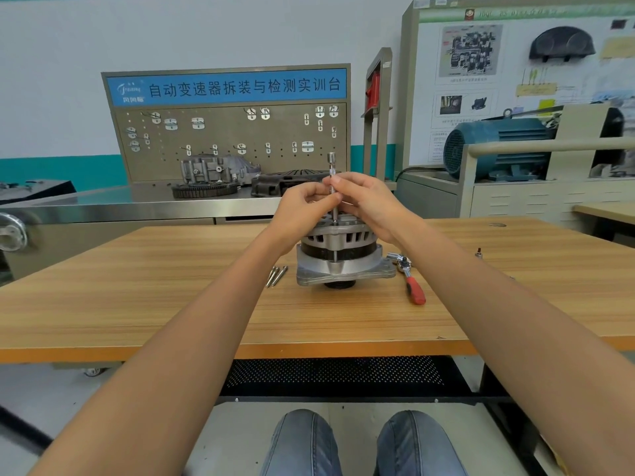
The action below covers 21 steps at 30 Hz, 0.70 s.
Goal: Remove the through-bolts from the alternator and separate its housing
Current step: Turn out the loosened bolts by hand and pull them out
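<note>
Alternator (340, 255) mid-worktop (171, 304); loose bolts (276, 276) just left of it, ratchet (410, 280) right, extension bar (332, 187) upright on top.

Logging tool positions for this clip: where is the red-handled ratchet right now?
In the head view the red-handled ratchet lies on the wooden table, just right of the alternator, untouched by either hand.
</note>
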Each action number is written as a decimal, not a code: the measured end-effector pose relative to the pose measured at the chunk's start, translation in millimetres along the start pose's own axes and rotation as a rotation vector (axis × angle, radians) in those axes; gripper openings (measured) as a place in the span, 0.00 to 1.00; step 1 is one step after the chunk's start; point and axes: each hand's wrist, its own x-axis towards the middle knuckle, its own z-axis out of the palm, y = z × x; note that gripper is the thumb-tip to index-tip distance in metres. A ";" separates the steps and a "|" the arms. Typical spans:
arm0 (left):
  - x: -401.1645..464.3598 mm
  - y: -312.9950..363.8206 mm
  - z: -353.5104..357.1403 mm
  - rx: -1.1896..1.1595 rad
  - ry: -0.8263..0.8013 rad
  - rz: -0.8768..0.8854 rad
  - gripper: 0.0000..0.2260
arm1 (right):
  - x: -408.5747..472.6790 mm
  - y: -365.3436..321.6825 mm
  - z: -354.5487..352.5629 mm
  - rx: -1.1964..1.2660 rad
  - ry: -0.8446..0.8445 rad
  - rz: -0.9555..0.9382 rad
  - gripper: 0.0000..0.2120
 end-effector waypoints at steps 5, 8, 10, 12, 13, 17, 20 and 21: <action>2.4 -1.2 1.9 -0.015 0.050 -0.005 0.06 | -1.3 -2.0 2.6 0.006 -0.015 0.012 0.12; 4.2 -0.6 6.6 0.014 0.095 -0.023 0.09 | -1.6 -2.8 3.6 0.002 -0.005 0.021 0.12; 3.9 -1.7 9.1 0.035 0.121 -0.017 0.10 | -2.1 -2.6 4.3 0.000 0.015 0.018 0.09; 2.8 -2.4 9.3 0.049 0.119 -0.001 0.09 | -2.2 -1.9 3.3 0.021 0.032 0.011 0.05; 2.2 -2.6 8.3 0.042 0.100 0.006 0.07 | -2.3 -1.5 2.1 0.038 0.034 0.008 0.04; -1.5 -0.5 1.3 -0.002 0.027 0.018 0.03 | -1.8 -1.3 1.8 0.054 0.028 0.013 0.07; 0.3 -0.7 1.2 -0.006 0.033 0.005 0.03 | -1.6 -1.4 3.6 0.032 0.030 0.017 0.09; 1.3 -0.8 2.7 0.000 0.051 -0.006 0.04 | -1.5 -1.6 4.1 0.029 0.026 0.020 0.10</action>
